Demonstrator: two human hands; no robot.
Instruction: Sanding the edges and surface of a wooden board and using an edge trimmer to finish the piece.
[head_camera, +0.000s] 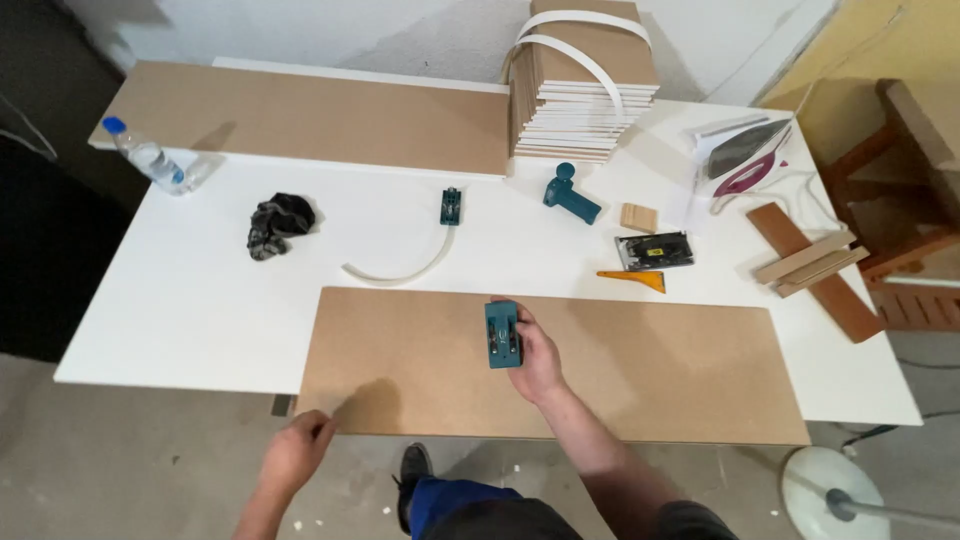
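A long brown fibreboard panel (650, 370) lies across the front of the white table (190, 300), overhanging its near edge. My right hand (537, 358) is shut on a teal block-shaped edge trimmer (503, 334) that rests on the panel's middle. At the panel's near left corner, my left hand (298, 447) grips its edge with curled fingers.
On the table: a second small teal trimmer (451, 205) with a white edging strip (400, 270), a teal handled tool (571, 195), black cloth (278, 224), water bottle (148, 156), iron (748, 158), orange scraper (634, 278), wood blocks (810, 262), a stack of boards (585, 85), another large panel (310, 115).
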